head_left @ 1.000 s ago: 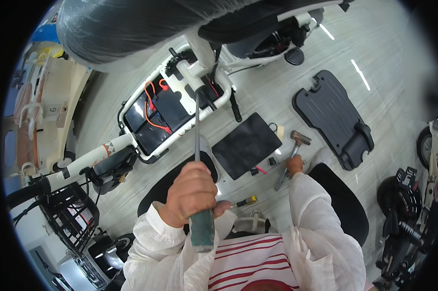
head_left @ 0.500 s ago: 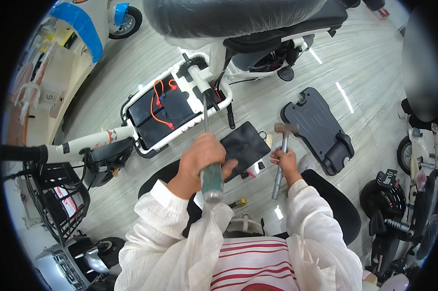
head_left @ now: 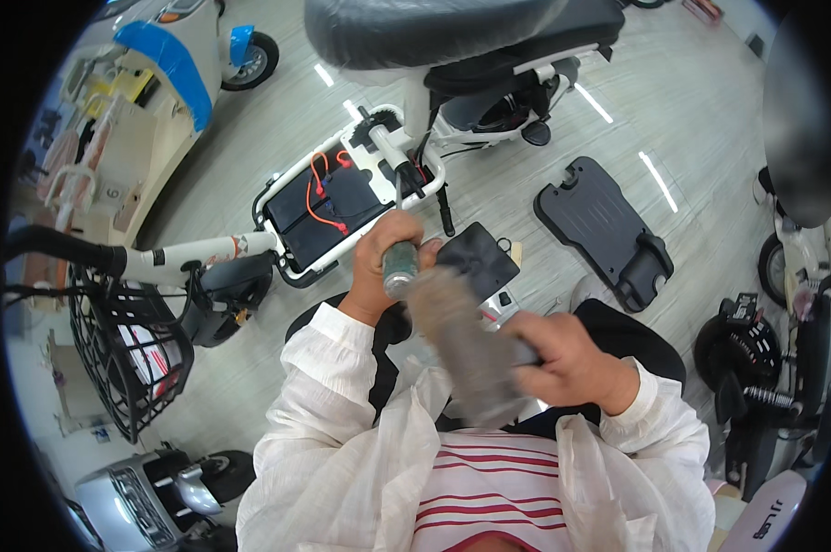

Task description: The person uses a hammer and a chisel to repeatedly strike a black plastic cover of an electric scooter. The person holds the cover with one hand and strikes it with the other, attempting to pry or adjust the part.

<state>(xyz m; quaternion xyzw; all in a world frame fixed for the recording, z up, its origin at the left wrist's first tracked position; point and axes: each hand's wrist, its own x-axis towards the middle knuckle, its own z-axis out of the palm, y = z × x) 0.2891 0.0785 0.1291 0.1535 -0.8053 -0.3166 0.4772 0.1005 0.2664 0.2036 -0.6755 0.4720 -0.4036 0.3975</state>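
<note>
My left hand is wrapped round a screwdriver with a worn green handle and a metal end cap. Its shaft points away from me, to the dark bar by the crank on the white frame of an electric bike; the exact contact of the tip is hard to see. In my right hand is a hammer, its blurred brown head raised close to the camera, beside the screwdriver's cap. Whether they touch I cannot tell. Black batteries with orange cables lie in the open frame.
A black plastic footboard lies on the tiled floor at right. Nearer the frame is a flat black sheet. The plastic-wrapped seat overhangs at the top. A black wire basket stands at left, and other scooters line both sides.
The hammer has come up and left from beside my right knee to near the screwdriver's end. My left hand still grips the screwdriver; the view has shifted slightly.
</note>
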